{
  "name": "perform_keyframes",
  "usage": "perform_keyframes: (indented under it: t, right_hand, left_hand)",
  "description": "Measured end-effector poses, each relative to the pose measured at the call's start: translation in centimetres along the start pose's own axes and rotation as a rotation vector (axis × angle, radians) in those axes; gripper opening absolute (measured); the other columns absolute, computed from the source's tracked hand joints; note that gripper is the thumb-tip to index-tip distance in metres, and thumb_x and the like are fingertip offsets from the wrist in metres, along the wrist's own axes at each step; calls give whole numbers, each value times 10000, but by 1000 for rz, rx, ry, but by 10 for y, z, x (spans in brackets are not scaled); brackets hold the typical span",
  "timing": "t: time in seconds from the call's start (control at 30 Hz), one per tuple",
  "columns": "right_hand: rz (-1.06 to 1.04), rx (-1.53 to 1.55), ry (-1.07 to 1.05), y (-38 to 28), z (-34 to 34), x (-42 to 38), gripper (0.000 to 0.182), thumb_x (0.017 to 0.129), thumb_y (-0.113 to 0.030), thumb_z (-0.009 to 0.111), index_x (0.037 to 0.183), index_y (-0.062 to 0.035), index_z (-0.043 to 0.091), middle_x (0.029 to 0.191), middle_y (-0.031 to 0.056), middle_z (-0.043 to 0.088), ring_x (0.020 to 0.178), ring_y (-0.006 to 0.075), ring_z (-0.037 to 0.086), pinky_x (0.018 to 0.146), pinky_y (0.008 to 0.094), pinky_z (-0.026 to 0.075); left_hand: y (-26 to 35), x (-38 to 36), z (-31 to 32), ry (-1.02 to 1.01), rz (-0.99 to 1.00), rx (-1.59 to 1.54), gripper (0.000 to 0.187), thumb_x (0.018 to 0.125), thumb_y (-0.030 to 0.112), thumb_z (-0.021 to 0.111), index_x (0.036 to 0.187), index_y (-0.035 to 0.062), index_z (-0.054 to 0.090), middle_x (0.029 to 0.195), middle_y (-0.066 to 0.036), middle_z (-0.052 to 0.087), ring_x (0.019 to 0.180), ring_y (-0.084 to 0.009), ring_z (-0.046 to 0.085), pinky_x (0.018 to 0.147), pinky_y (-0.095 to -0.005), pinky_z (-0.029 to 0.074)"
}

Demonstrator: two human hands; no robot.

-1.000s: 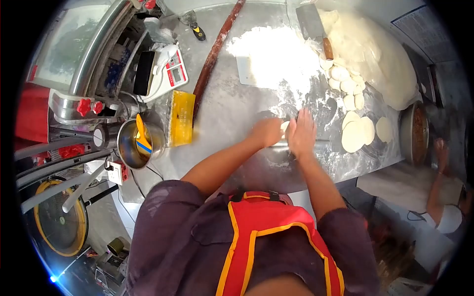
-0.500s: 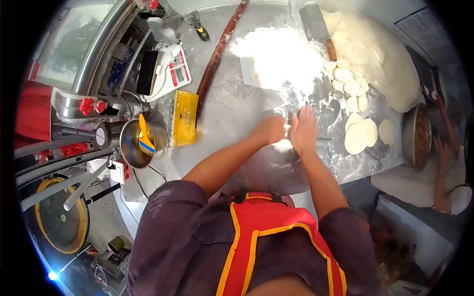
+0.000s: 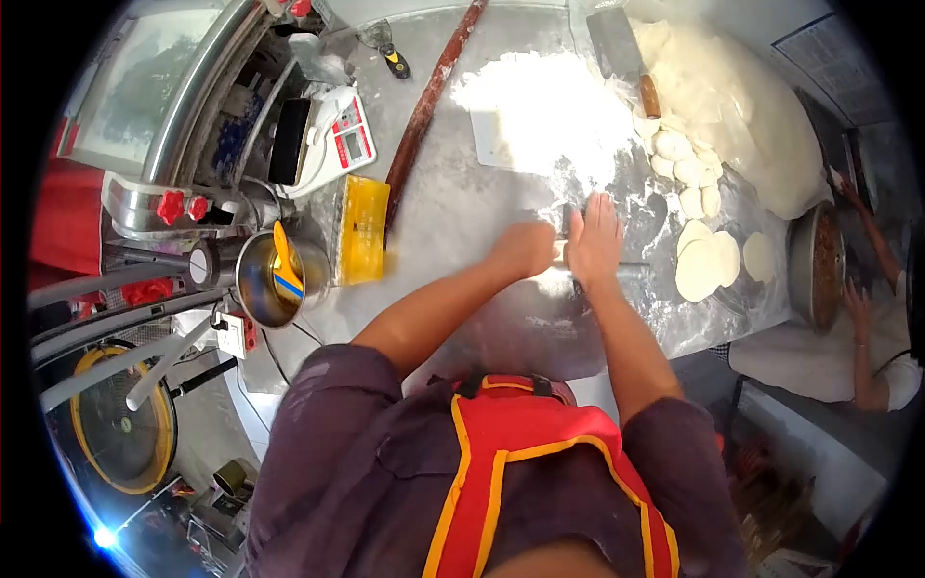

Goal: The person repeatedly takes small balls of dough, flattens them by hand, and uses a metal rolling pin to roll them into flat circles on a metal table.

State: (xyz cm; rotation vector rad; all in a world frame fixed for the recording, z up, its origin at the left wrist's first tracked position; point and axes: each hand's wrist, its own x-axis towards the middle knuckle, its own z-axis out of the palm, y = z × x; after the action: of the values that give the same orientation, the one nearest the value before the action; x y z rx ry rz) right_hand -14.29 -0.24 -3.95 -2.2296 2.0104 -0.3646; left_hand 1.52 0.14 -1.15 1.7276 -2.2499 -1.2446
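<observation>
Over the floured worktop my left hand (image 3: 527, 249) is closed; anything inside its fingers is hidden. Close beside it, my right hand (image 3: 595, 241) lies with its fingers stretched out and pointing away from me. A pale piece (image 3: 560, 252) shows in the gap between the hands, too covered to tell whether it is dough or a rolling pin. To the right lie several flat dough rounds (image 3: 698, 270), with small dough pieces (image 3: 673, 146) farther back. A large dough mass (image 3: 742, 106) under plastic fills the back right.
Loose flour (image 3: 559, 106) covers the back middle, near a cleaver (image 3: 617, 48). A long dark red rod (image 3: 424, 116), yellow box (image 3: 362, 231), scale (image 3: 349, 144) and metal pot (image 3: 252, 313) stand left. At right, another person's hands (image 3: 856, 299) are by a bowl of filling (image 3: 805, 260).
My right hand has shifted slightly back toward the flour, and my left hand has moved a little left and away from me. The other person's hands have moved at the bowl.
</observation>
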Motion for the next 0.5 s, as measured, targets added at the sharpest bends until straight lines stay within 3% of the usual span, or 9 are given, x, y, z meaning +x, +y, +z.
perform_keyframes:
  t: [0.13,0.2,0.3,0.33,0.43,0.5]
  right_hand:
    - [-151,19,5,5,-11,-42,629,943,-333,529,1421,52,395,1494,253,379,1393,371,353,1149,499,254]
    - [-173,-20,-200,18,-22,-113,652,908,-332,576,1401,61,412,1475,268,392,1367,392,379,1121,511,289]
    - [-189,103,-198,31,-28,-148,666,880,-337,612,1379,68,435,1437,275,434,1330,412,418,1092,521,320]
    - [-205,-21,-141,23,-23,-128,629,903,-330,586,1369,69,447,1416,270,460,1322,414,427,1093,528,317]
    - [-154,-6,39,4,-2,-30,575,951,-311,529,1375,68,446,1432,248,457,1328,397,421,1123,514,292]
    - [-126,-18,81,-1,0,-10,554,967,-302,511,1378,65,449,1442,235,454,1332,385,421,1134,504,285]
  left_hand:
    - [-9,4,-5,32,64,-43,303,858,297,612,945,22,706,983,-216,686,928,-388,656,816,-502,505]
    - [-39,-1,15,184,84,-101,284,872,268,593,976,22,692,987,-225,678,932,-379,648,825,-501,495]
    - [-63,-15,38,260,-118,-279,293,891,276,578,1005,29,688,974,-225,678,909,-389,646,810,-501,496]
    - [-68,-20,40,171,67,-284,305,898,294,574,982,26,693,963,-232,678,887,-406,648,788,-503,500]
    - [-25,-13,8,-4,18,-37,306,884,303,596,939,22,704,948,-228,684,879,-408,656,774,-496,509]
    - [-6,0,2,-36,-15,3,347,891,363,558,1009,65,690,987,-174,689,923,-387,642,796,-486,495]
